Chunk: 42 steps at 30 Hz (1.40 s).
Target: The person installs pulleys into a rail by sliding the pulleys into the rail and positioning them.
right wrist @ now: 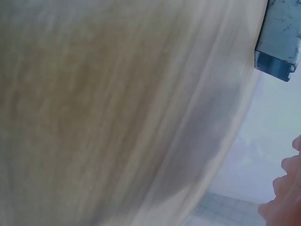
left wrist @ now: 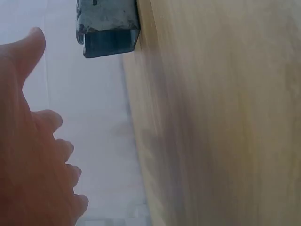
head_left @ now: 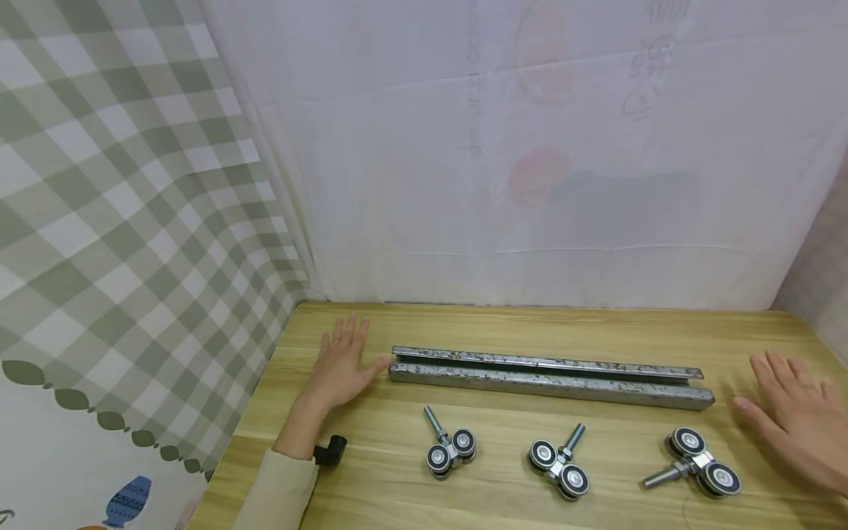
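Note:
A long, worn metal channel rail [head_left: 550, 386] lies across the wooden table, its slot facing up. My left hand [head_left: 339, 372] is by the rail's left end, fingers spread and thumb pointing at it. Off the right end is my right hand [head_left: 798, 419], also with straight fingers and holding nothing. In front of the rail lie three twin-wheel trolley rollers with threaded bolts: a left roller [head_left: 450, 450], a middle roller [head_left: 559, 467] and a right roller [head_left: 704, 462]. The left wrist view shows the rail's hollow end [left wrist: 110, 40] beyond the thumb; the right wrist view shows the opposite end [right wrist: 277, 61].
A black wrist-camera piece [head_left: 330, 450] sits beside the left sleeve [head_left: 281, 489]. Behind the table [head_left: 371, 478] hangs a white printed cloth [head_left: 424, 184]. A green checked cloth [head_left: 132, 199] borders the left side.

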Each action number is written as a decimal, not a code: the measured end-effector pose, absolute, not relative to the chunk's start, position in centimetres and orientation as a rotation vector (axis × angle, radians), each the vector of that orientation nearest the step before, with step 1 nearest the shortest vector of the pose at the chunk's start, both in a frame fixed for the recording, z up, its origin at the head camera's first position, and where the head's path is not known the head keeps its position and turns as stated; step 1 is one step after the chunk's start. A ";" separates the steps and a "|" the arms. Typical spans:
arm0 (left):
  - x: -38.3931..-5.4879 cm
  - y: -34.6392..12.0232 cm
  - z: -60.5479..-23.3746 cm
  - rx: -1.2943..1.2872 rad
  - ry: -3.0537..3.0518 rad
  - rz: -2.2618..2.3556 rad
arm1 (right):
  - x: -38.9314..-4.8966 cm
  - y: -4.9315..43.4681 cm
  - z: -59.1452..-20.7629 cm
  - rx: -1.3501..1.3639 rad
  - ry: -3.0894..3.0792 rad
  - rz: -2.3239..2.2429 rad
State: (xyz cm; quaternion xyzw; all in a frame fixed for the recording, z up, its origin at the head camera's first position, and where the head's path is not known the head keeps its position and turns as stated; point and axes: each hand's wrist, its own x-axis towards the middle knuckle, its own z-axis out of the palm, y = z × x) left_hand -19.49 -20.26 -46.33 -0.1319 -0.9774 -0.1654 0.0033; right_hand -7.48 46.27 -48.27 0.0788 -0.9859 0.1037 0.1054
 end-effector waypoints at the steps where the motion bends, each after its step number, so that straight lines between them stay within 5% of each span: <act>1: -19.5 -20.2 -46.3 -0.426 -3.054 -0.532 | -7.4 46.3 -48.3 0.230 -2.902 0.313; 23: -19.3 -18.4 -45.8 -0.557 -2.980 -0.889 | -4.7 43.1 -47.4 0.298 -2.796 0.292; 42: -19.3 -17.4 -45.4 -0.553 -3.036 -1.009 | -3.7 39.4 -46.1 0.612 -2.656 0.268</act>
